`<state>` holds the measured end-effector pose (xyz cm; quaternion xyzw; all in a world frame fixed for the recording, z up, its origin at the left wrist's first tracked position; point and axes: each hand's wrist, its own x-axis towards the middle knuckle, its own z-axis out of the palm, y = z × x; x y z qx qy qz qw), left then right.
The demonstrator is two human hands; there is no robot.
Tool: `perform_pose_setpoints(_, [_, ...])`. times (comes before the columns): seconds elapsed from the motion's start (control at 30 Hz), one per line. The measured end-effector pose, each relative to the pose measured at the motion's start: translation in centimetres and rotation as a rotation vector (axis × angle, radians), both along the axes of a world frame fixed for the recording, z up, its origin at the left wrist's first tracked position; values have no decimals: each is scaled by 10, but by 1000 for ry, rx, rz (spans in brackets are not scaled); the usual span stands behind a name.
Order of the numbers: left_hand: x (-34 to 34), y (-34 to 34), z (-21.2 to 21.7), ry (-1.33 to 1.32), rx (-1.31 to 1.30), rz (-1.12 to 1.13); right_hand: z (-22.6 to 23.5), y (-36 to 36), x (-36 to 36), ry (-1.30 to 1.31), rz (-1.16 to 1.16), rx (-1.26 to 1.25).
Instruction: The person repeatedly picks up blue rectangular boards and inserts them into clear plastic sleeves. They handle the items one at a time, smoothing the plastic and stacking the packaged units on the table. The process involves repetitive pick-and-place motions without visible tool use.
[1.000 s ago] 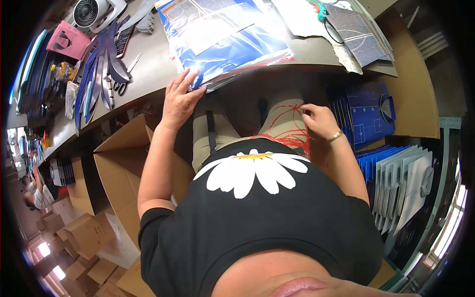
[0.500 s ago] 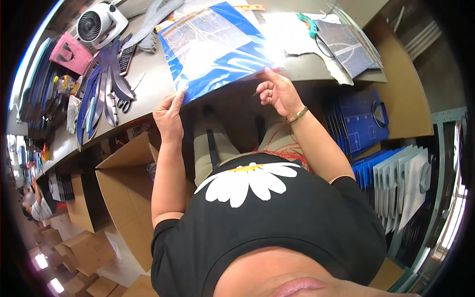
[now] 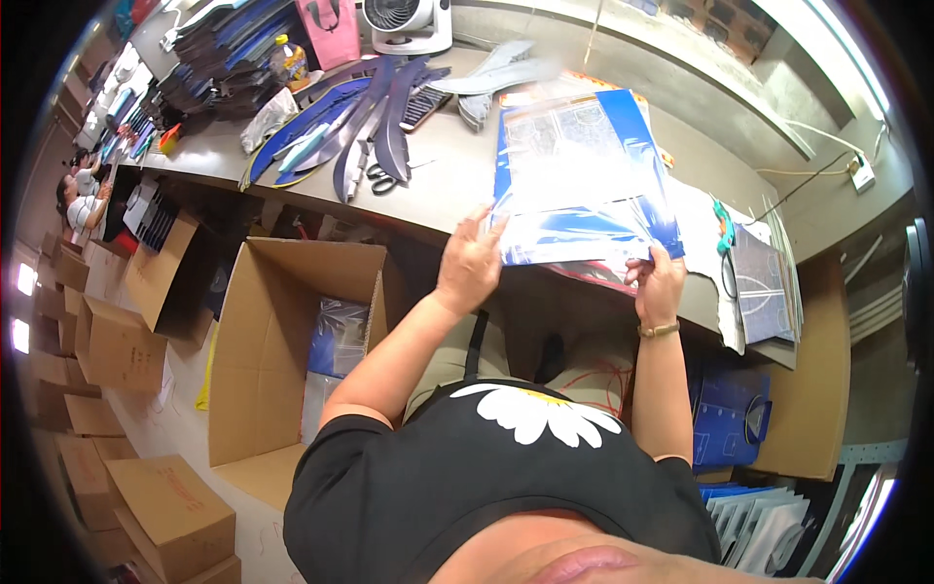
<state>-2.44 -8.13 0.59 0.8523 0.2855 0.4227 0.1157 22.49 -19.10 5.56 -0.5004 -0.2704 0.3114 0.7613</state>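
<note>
Between my hands is a flat blue packet in shiny clear plastic (image 3: 584,229), with a pale grey panel showing through its upper part. My left hand (image 3: 470,263) pinches its lower left edge between thumb and fingers. At the lower right corner my right hand (image 3: 659,282), with a bracelet on the wrist, has its thumb and curled fingers closed on the plastic. The packet is tilted over the front edge of the worktable (image 3: 428,185). Strong glare hides much of its middle.
Dark curved strips (image 3: 375,122) and black scissors (image 3: 382,178) lie left on the table. A teal-handled tool (image 3: 723,229) rests by grey sheets (image 3: 764,277) at right. An open carton (image 3: 253,360) stands below the table, holding plastic-wrapped packets. Blue panels (image 3: 725,419) stand at lower right.
My head view has turned left, bringing the open carton into fuller view. My right hand, earlier apart from the packet with its fingers loose, now grips its lower right corner.
</note>
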Motion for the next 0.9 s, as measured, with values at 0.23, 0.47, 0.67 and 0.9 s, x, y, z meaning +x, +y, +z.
perform_pose_setpoints(0.23, [36,-44,55,-10,52,-92,63,-14,-66,-279,34,16])
perform_pose_setpoints(0.47, [24,-34,67,-629,2,-110,81,-22,-96,-894,444,316])
perform_pose_setpoints(0.67, [-30,-22,77,-979,-299,421,83,-30,-102,-1150,547,15])
perform_pose_setpoints(0.9, [-90,-32,198,-1380,-158,434,40,-65,-80,-1115,673,-332])
